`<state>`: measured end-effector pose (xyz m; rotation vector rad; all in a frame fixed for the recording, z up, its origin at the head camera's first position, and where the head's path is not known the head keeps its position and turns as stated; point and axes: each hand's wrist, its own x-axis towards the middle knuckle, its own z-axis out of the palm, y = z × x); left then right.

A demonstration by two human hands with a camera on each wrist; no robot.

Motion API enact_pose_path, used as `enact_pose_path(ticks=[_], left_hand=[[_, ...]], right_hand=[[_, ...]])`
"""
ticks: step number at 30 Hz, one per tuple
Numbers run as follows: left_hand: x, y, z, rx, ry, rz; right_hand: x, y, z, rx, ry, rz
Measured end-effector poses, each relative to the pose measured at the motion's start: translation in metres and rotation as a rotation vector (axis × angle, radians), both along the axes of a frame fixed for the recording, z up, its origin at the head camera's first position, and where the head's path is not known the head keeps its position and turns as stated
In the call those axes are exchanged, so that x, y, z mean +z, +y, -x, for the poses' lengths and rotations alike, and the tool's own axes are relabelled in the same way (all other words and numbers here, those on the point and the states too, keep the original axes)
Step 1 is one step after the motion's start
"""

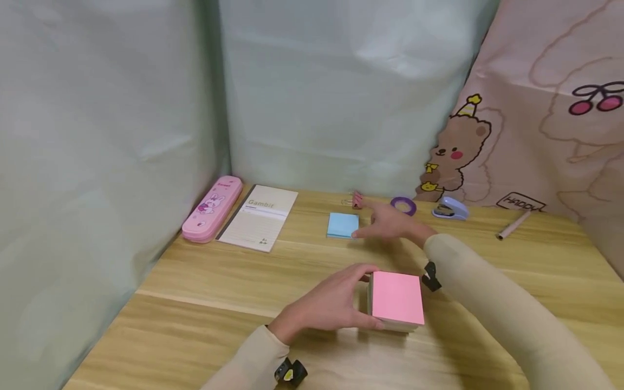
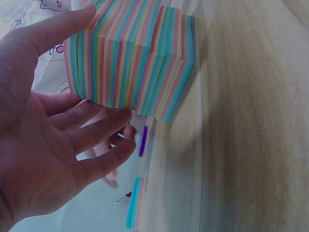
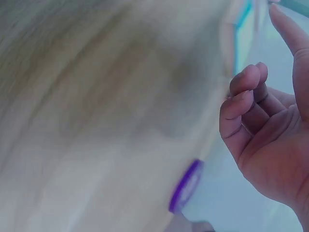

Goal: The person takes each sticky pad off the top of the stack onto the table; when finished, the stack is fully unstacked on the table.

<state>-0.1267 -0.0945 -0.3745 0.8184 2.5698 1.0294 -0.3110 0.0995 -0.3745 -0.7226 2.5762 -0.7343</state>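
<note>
A thick stack of sticky notes (image 1: pixel 397 298) with a pink top sits on the wooden table. Its striped, multicoloured sides (image 2: pixel 130 63) show in the left wrist view. My left hand (image 1: pixel 331 300) grips it from the left, thumb on the near side and fingers on the far side. Farther back, my right hand (image 1: pixel 390 221) hovers by the right edge of a blue sticky note pad (image 1: pixel 343 225). The right wrist view shows its fingers (image 3: pixel 236 116) loosely bent with nothing between them. Whether the thumb touches the pad I cannot tell. A red binder clip (image 1: pixel 357 200) lies just beyond.
A pink pencil case (image 1: pixel 213 210) and a notebook (image 1: pixel 258 216) lie at the back left. Right of my right hand are a purple tape roll (image 1: pixel 410 206), a lavender stapler (image 1: pixel 450 209) and a thin tube (image 1: pixel 514 225). Curtains hang along the back and left.
</note>
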Motion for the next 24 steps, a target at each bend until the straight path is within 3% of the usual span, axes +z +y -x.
enact_pose_path(ticks=[5, 12, 24], left_hand=[[0.0, -0.003, -0.001, 0.011, -0.036, -0.029], [0.001, -0.006, -0.001, 0.022, -0.057, -0.054], [0.0, 0.002, -0.003, 0.027, -0.072, -0.081]], right_hand=[[0.018, 0.013, -0.014, 0.005, 0.037, 0.036], [0.024, 0.038, -0.037, -0.009, 0.027, 0.16], [0.024, 0.078, -0.103, -0.04, 0.032, 0.326]])
